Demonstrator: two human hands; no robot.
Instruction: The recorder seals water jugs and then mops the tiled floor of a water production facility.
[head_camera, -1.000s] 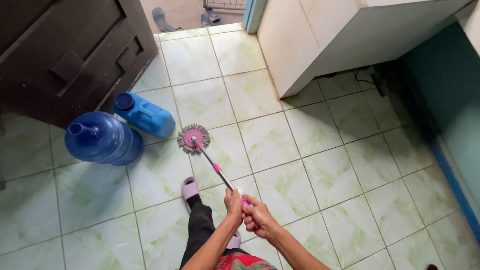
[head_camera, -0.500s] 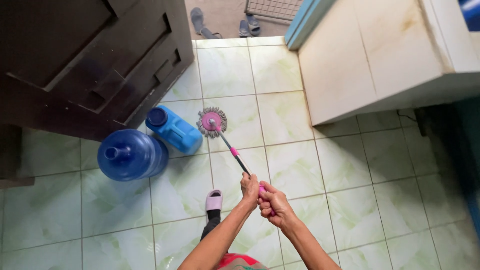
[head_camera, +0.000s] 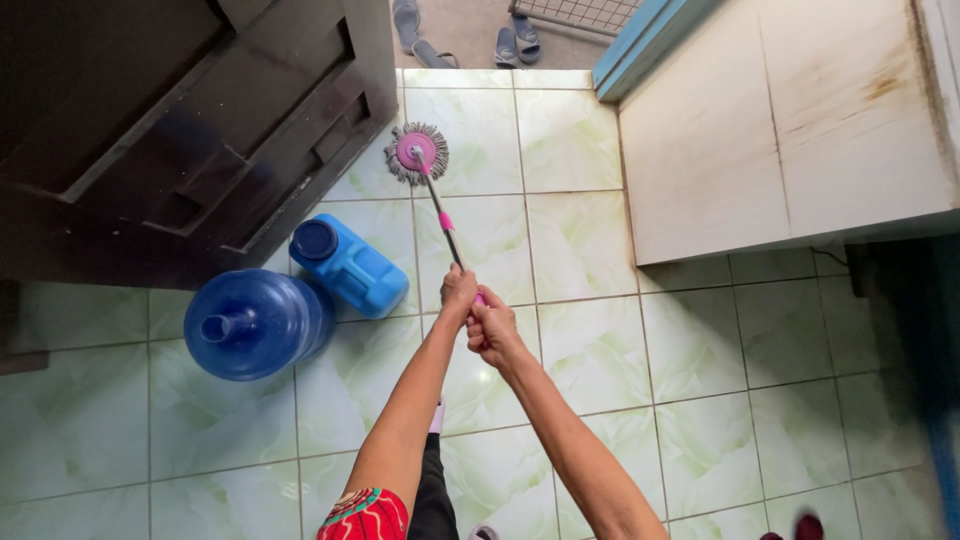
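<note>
So, straight down at the floor, here's what's what:

Left hand (head_camera: 458, 290): wrapped tight round the mop handle (head_camera: 441, 218), the higher grip of the two, arm stretched out in front.
Right hand (head_camera: 490, 326): fist closed on the same handle, just below and touching the left one, with a bit of pink grip poking out between them.
Mop handle: thin dark pole with a pink collar partway down, slanting away from the hands toward the far edge of the tiled floor (head_camera: 590, 330).
Mop head (head_camera: 417, 152): round, pink hub with grey fringe, flat on the tile close to the corner of the dark wooden door (head_camera: 190, 130).
Blue jerrycan (head_camera: 347, 265): lying on its side just left of the handle, near the door's foot.
Big water bottle (head_camera: 252, 322): round, blue, right up against the jerrycan.
White cabinet (head_camera: 780, 130): along the floor's right edge, stained.
Sandals (head_camera: 465, 35): on the concrete past the far edge.
</note>
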